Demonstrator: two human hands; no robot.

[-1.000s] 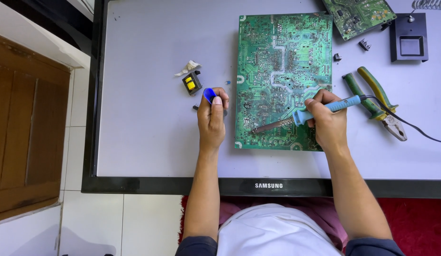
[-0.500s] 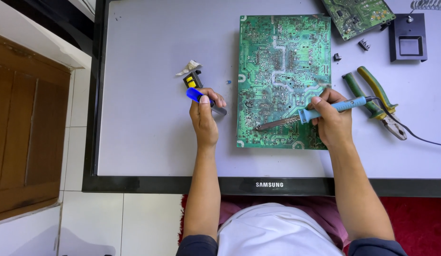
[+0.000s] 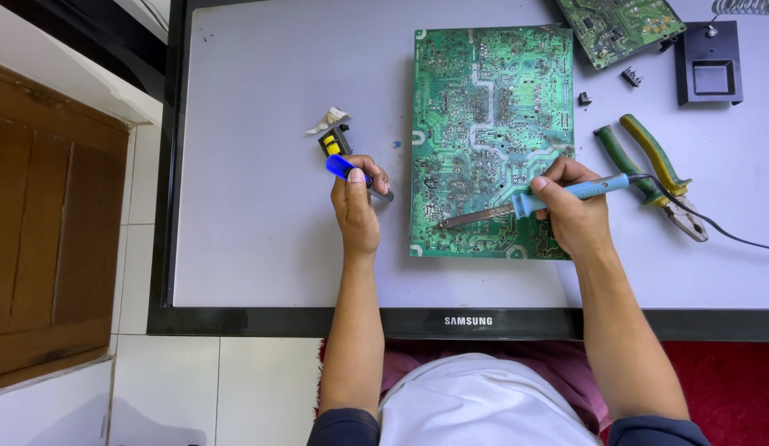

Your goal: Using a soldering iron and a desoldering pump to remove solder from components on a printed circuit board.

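Note:
My left hand (image 3: 358, 205) grips a small tool with a blue handle (image 3: 338, 165) and a metal end. It rests on the grey panel (image 3: 261, 206), just left of the large green circuit board (image 3: 492, 83). The blue end lies close to a small yellow-and-black component (image 3: 333, 142). My right hand (image 3: 573, 216) holds a soldering iron with a light-blue handle (image 3: 570, 192). Its metal tip (image 3: 452, 222) lies low on the board's lower part.
Green-handled pliers (image 3: 649, 161) lie right of the board, with the iron's black cord beside them. A black iron stand (image 3: 709, 74) and a second green board (image 3: 617, 25) sit at the back right. Small black parts (image 3: 631, 76) and crumpled white paper (image 3: 328, 120) lie loose. A wooden door is at the left.
My left hand turned the blue-handled tool so its blue end swung left toward the yellow component. The right hand and iron stayed almost still on the board.

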